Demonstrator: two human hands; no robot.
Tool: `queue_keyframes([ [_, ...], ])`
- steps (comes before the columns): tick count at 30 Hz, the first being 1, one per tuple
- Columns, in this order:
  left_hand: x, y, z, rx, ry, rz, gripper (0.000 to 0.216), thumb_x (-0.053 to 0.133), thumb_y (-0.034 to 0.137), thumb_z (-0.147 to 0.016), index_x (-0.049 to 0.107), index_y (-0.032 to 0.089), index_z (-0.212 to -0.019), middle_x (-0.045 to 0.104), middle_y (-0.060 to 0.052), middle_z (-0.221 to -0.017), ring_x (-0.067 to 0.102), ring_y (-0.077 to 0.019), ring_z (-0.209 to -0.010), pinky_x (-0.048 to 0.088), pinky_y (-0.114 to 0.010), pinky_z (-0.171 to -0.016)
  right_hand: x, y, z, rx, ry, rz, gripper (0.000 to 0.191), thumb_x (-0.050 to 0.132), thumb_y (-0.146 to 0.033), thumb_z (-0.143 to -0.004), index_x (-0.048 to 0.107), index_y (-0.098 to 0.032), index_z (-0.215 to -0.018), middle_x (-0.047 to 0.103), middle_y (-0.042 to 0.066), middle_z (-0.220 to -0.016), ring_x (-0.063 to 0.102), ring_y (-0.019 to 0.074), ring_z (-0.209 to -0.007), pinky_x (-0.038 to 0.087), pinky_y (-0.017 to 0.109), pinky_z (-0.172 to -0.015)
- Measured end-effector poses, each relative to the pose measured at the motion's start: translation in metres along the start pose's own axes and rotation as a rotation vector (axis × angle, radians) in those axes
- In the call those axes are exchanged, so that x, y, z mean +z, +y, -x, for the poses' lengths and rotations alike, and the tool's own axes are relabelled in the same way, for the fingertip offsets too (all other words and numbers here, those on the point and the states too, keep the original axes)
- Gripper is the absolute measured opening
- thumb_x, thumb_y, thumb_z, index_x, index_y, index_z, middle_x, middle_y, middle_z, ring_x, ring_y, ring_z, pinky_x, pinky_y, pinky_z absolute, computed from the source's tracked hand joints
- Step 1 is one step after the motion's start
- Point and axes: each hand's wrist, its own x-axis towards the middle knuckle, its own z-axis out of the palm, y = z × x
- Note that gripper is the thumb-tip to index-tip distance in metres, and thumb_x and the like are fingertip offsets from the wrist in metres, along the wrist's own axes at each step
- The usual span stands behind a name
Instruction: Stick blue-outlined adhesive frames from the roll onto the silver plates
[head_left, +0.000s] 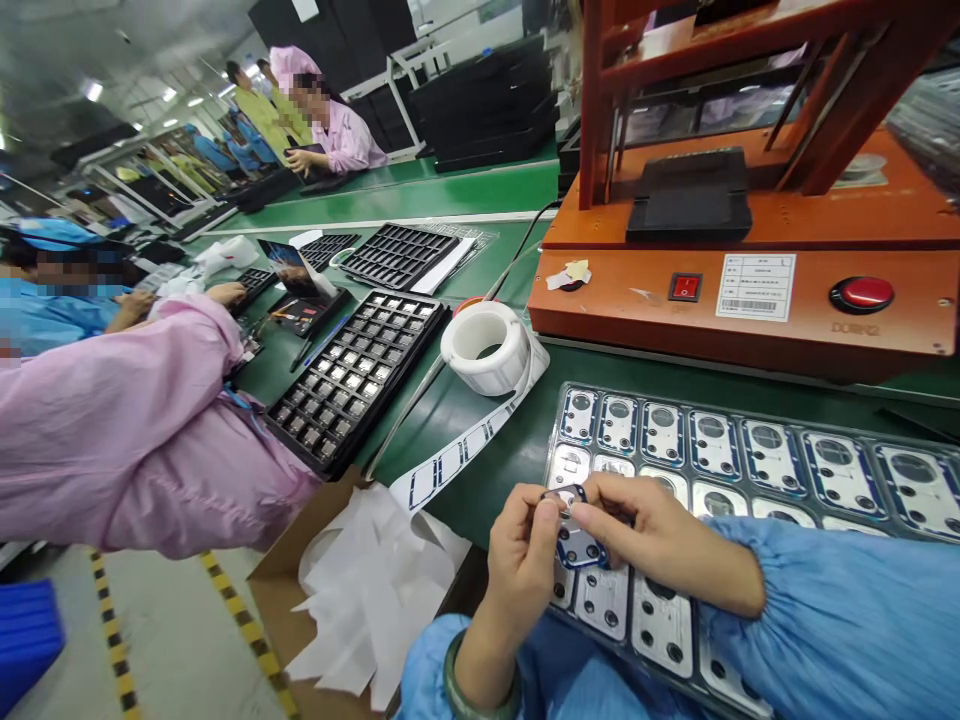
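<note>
While both hands meet over the near edge of the bench, a small metal plate (574, 540) with rounded corners, a blue-edged film and a round hole is pinched between them. The left hand (525, 560) curls nearly closed, thumb and forefinger gripping the plate's left edge; the right hand (652, 535) is also closed down, its fingertips on the plate's top and right side. So the plate sits between the two hands, touching both, just above the clear plastic tray (750, 470).

That tray is thin, glossy and moulded into rectangular pockets, each holding a similar silvery plate with round cut-outs; it runs from under the hands out past the right hand. Both sleeves are a light blue, gathered cloth, and a green bangle (465, 690) circles the left wrist.

Beyond the left hand stands a white roll of tape (486, 345), its backing strip (457, 450) trailing toward the hands with blue outlined rectangles on it. Left of the left hand an open cardboard box (300, 560) holds crumpled white paper scraps. Farther off lies a black gridded tray (352, 375) of small square parts.

Beyond the right hand is an orange press (750, 290) with a red rocker switch (685, 287), a red round button (861, 294) and a white barcode label (754, 287) whose print is too small to read. A pink sleeve (135, 430) of another person fills the far left.
</note>
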Motion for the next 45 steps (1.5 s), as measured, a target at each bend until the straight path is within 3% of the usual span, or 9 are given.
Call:
queue_keyframes([
  [4, -0.001, -0.001, -0.002, 0.077, -0.077, 0.132, 0.022, 0.047, 0.035, -0.09, 0.056, 0.018, -0.079, 0.051, 0.001, -0.07, 0.048, -0.0113, -0.063, 0.039, -0.023, -0.06, 0.005, 0.006, 0.001, -0.144, 0.022, 0.194, 0.032, 0.045, -0.032, -0.09, 0.038, -0.02, -0.061, 0.04, -0.005, -0.054, 0.037, 0.0084, -0.049, 0.028, 0.022, -0.048],
  [8, -0.001, -0.004, -0.005, 0.058, -0.046, 0.154, 0.025, 0.051, 0.027, -0.088, 0.051, 0.017, -0.066, 0.046, 0.003, -0.064, 0.043, -0.0103, -0.06, 0.035, -0.023, -0.058, 0.007, 0.008, 0.002, -0.249, -0.002, 0.259, 0.03, 0.047, -0.028, -0.09, 0.038, -0.019, -0.062, 0.042, -0.005, -0.055, 0.037, 0.0076, -0.049, 0.027, 0.021, -0.049],
  [18, -0.005, -0.013, -0.003, -0.071, -0.07, 0.335, 0.026, 0.053, 0.03, -0.088, 0.051, 0.018, -0.066, 0.046, 0.003, -0.064, 0.041, -0.011, -0.06, 0.032, -0.024, -0.059, 0.005, 0.001, -0.001, -0.069, -0.012, -0.006, 0.027, 0.052, -0.034, -0.086, 0.052, -0.018, -0.065, 0.045, -0.005, -0.053, 0.039, 0.0083, -0.05, 0.03, 0.02, -0.045],
  [27, -0.005, -0.012, -0.005, -0.038, -0.078, 0.45, 0.026, 0.061, 0.04, -0.08, 0.06, 0.017, -0.07, 0.047, 0.002, -0.063, 0.043, -0.0123, -0.061, 0.034, -0.025, -0.059, 0.006, 0.005, -0.002, -0.057, -0.008, 0.016, 0.027, 0.052, -0.035, -0.087, 0.056, -0.017, -0.067, 0.046, -0.005, -0.053, 0.04, 0.0075, -0.048, 0.03, 0.019, -0.044],
  [31, -0.005, -0.011, -0.005, -0.054, -0.015, 0.472, 0.023, 0.062, 0.033, -0.081, 0.057, 0.017, -0.064, 0.045, 0.002, -0.06, 0.041, -0.011, -0.058, 0.033, -0.023, -0.057, 0.006, 0.003, -0.001, -0.066, -0.005, 0.04, 0.027, 0.053, -0.035, -0.086, 0.055, -0.017, -0.066, 0.046, -0.005, -0.052, 0.04, 0.0077, -0.048, 0.031, 0.019, -0.044],
  [38, 0.001, -0.004, -0.008, -0.064, 0.222, 0.627, 0.025, 0.064, 0.027, -0.079, 0.054, 0.017, -0.059, 0.046, 0.003, -0.057, 0.044, -0.0084, -0.055, 0.037, -0.019, -0.054, 0.004, 0.0, 0.002, -0.128, -0.073, 0.039, 0.018, 0.052, -0.027, -0.083, 0.051, -0.017, -0.068, 0.05, -0.003, -0.056, 0.043, 0.0084, -0.051, 0.033, 0.019, -0.047],
  [45, 0.002, -0.003, -0.006, -0.11, 0.278, 0.66, 0.027, 0.067, 0.028, -0.075, 0.052, 0.017, -0.057, 0.046, 0.004, -0.056, 0.043, -0.0077, -0.051, 0.036, -0.018, -0.05, 0.004, 0.004, 0.003, -0.152, -0.121, 0.047, 0.012, 0.051, -0.026, -0.08, 0.05, -0.018, -0.072, 0.047, -0.003, -0.058, 0.041, 0.009, -0.051, 0.033, 0.02, -0.047],
])
